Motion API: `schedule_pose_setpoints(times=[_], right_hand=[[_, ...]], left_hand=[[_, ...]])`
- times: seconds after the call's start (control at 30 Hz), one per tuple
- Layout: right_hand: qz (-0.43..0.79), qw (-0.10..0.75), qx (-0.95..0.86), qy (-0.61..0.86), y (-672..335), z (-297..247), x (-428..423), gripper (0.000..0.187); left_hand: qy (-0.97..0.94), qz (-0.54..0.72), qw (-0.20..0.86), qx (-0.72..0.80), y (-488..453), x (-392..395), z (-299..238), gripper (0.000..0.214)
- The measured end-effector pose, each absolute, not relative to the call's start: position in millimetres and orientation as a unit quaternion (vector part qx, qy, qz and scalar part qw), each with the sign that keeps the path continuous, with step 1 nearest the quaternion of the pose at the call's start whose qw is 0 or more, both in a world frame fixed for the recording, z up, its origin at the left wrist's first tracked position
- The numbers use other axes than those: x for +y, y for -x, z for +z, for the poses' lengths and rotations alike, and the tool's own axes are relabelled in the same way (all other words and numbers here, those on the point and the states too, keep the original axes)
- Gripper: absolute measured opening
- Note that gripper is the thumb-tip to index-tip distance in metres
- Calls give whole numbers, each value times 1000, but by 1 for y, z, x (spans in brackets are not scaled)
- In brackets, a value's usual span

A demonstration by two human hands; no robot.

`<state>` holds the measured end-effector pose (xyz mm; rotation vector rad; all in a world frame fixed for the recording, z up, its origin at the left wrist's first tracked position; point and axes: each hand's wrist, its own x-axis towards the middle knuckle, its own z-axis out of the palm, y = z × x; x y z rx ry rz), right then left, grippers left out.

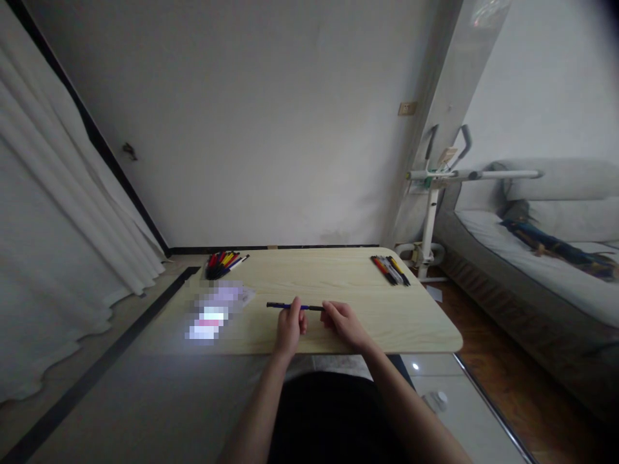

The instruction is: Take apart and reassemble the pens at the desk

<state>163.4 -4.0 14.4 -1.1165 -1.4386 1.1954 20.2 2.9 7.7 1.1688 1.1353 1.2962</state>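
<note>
A slim dark blue and black pen (276,305) is held level above the near half of the light wooden table (309,274). My left hand (289,325) is closed round its middle, thumb on top. At its right end, my right hand (342,322) pinches the pen between thumb and fingertips. Whether a cap sits under those fingertips I cannot make out. To the far left on the table lies a heap of mixed pens (223,264) in red, yellow, black and white. A row of pens (390,270), side by side, lies at the far right.
A blurred-out bright rectangle, perhaps a screen (210,316), lies at the table's left, beside a clear plastic piece (247,295). Beyond the right edge stand a white exercise machine (430,219) and a grey sofa (483,258). A white curtain (62,225) hangs left.
</note>
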Motion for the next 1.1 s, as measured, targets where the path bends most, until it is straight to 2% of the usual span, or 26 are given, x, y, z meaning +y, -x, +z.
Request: schedule_pose_setpoints(times=[0.3, 1.1], right_hand=[[445, 440, -622, 470, -164, 11, -4, 47], [439, 462, -627, 448, -166, 11, -3, 40]], left_hand=[[-490, 530, 502, 476, -21, 4, 5, 48], [-498, 528, 493, 480, -20, 5, 7, 46]])
